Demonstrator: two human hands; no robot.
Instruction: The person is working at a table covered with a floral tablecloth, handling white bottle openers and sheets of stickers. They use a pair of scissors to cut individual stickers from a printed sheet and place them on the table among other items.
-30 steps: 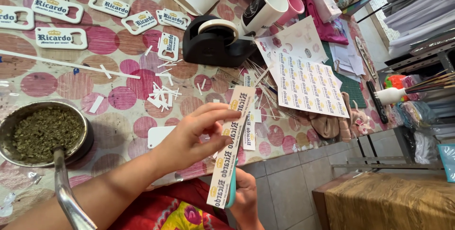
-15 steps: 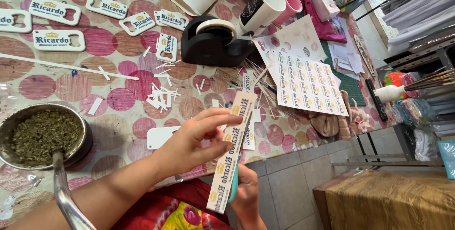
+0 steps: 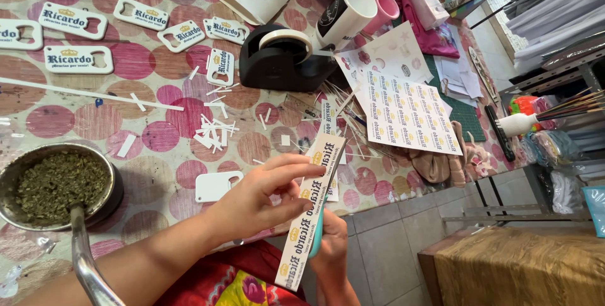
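Note:
My left hand [image 3: 252, 202] pinches a long white printed paper strip [image 3: 313, 200] between thumb and fingers, holding it over the table's near edge. Just below it, my right hand [image 3: 332, 250] grips teal-handled scissors [image 3: 317, 238], mostly hidden behind the strip. The strip runs diagonally from the table edge down toward my lap. A printed label sheet [image 3: 409, 114] lies on the table just beyond the strip.
A black tape dispenser [image 3: 277, 60], a white mug [image 3: 346, 10] and a pink cup [image 3: 386, 8] stand further back. White printed tags [image 3: 79, 59] and paper scraps [image 3: 214, 129] dot the spotted tablecloth. A metal pan of green herb [image 3: 57, 183] sits at left, a blank white tag [image 3: 214, 186] nearby.
The strip has slid a little toward me and my left fingers have shifted along it. Both hands stay in nearly the same place.

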